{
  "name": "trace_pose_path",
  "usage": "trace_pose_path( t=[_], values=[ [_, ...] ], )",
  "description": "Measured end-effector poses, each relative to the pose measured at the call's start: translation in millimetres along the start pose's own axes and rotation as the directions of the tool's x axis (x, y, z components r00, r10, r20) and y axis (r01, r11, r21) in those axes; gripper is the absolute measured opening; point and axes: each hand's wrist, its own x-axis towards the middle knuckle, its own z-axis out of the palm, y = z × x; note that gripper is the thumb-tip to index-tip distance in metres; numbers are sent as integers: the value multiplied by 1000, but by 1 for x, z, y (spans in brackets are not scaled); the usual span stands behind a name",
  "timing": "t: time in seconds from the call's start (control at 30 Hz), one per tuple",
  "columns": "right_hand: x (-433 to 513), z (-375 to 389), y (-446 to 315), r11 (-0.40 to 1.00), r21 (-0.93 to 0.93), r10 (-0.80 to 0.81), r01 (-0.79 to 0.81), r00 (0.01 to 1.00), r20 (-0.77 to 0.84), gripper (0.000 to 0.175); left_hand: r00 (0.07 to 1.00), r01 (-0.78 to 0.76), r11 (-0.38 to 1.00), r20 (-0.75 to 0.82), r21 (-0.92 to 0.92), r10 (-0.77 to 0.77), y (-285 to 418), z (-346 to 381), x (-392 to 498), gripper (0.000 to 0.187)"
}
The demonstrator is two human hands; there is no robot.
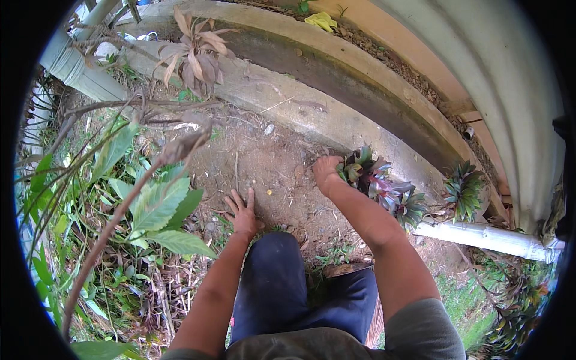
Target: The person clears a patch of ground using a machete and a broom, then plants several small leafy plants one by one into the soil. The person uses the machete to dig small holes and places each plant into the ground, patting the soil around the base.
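Note:
My left hand rests with spread fingers on the bare soil in front of my knee, holding nothing. My right hand is at the left end of a row of leafy plants with dark green and purple-pink leaves, beside the concrete curb. Its fingertips are partly hidden against the leaves and soil, so whether they grip a stem does not show. A separate green rosette plant stands farther right, near the end of the curb.
A concrete drain channel curves behind the soil. A dry branch and large green leaves reach in close on the left. A white-painted bamboo pole lies at right; a wilted plant hangs upper left. A yellow cloth lies beyond the channel.

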Motion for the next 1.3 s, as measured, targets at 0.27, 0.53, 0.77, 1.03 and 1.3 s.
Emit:
trace_pose_path(
  t=[0.27,0.53,0.77,1.03,1.3],
  values=[
    [3,-1,0,988,153,42,-39,999,-14,23,999,17,1000,28,8,-17,6,-4,7,122],
    [-4,-8,41,777,600,81,-189,976,203,27,998,55,991,18,118,-58,-5,16,12,122],
    [13,10,47,290,778,304,-558,824,478,32,995,62,989,66,136,-71,4,10,11,120],
    [3,26,25,972,126,-203,197,979,36,21,999,22,994,35,106,-26,-4,17,12,118],
    [39,42,13,965,183,-194,189,981,12,21,999,-3,998,53,56,0,-4,9,8,122]
  ],
)
